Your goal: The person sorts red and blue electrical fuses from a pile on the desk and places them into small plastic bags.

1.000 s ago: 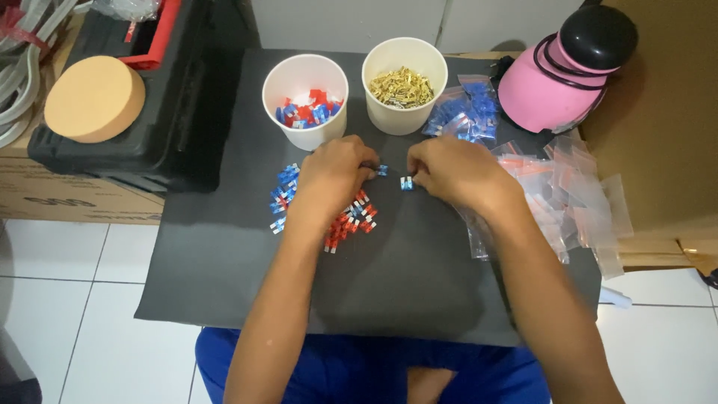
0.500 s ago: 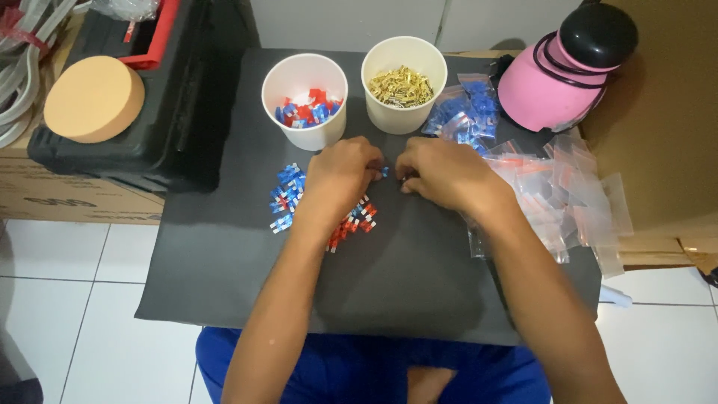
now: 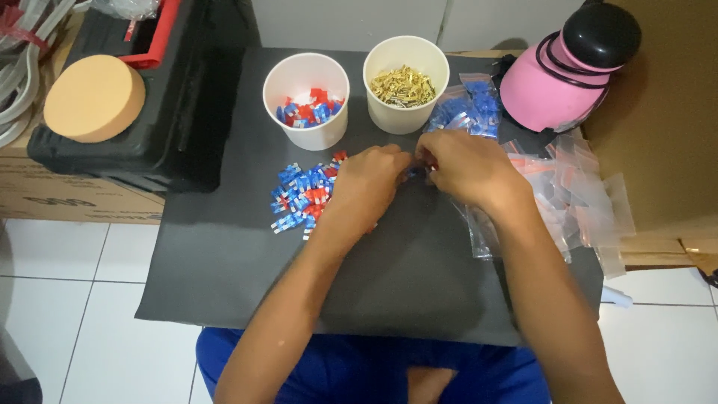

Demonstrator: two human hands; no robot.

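While both hands meet at the middle of a dark grey mat (image 3: 224, 262), a small blue piece (image 3: 416, 173) is pinched between them, just below two white cups. The left hand (image 3: 370, 183) has its fingers (image 3: 396, 158) curled in tight around that piece, and the right hand (image 3: 464, 168) closes on it from the other side, knuckles up; how much of the piece each hand grips cannot be told, since the fingers hide most of it. Just beside the left hand lies a loose heap of red and blue connectors (image 3: 303, 196), partly under the wrist. The left cup (image 3: 307, 101) holds more red and blue pieces; the right cup (image 3: 406, 84) holds brass terminals (image 3: 402, 84). Clear plastic bags (image 3: 576, 198) are strewn to the right of the right forearm, with bags of blue pieces (image 3: 467, 116) near the brass cup. A pink bottle with a black cap (image 3: 568, 71) lies at the far right corner. A black toolbox (image 3: 149, 112) stands to the left, a round tan sponge (image 3: 94, 98) resting on its lid. White floor tiles (image 3: 67, 299) show below.
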